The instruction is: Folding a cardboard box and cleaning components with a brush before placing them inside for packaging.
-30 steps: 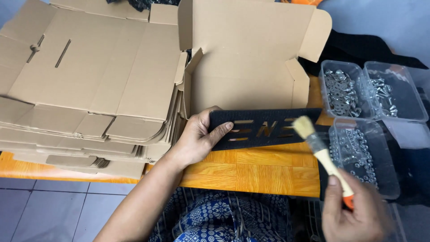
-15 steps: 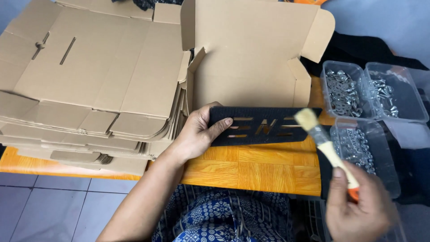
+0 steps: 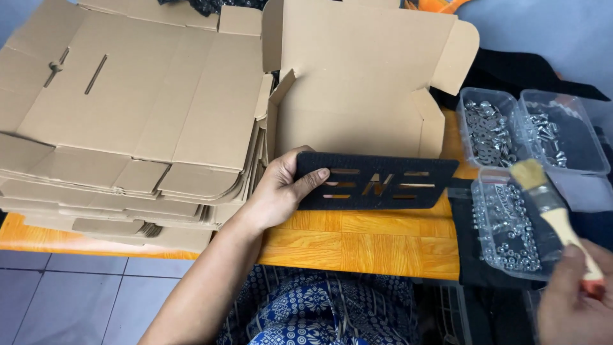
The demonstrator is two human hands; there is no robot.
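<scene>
Black and flat, the cut-out metal plate [image 3: 377, 182] sits in your left hand [image 3: 281, 191], fingers curled over its left end and the thumb pressed on its face. It hangs just above the orange wooden table [image 3: 357, 239], in front of the open cardboard box [image 3: 357, 83]. Its long axis runs left to right across your view, nearly level, the slotted face turned up toward you and the free end pointing right at the clear tubs of screws and washers [image 3: 511, 223].

Your right hand [image 3: 575, 300] is closed around the wooden handle of the paintbrush [image 3: 549, 204], bristles raised up and left, over the near tub and apart from the plate.

Judging by this, the plate is picked up and presented, but the brush is not on it and the box beside the stack of flat cartons [image 3: 128, 115] holds nothing visible, so any brushing and packing would still be ahead
</scene>
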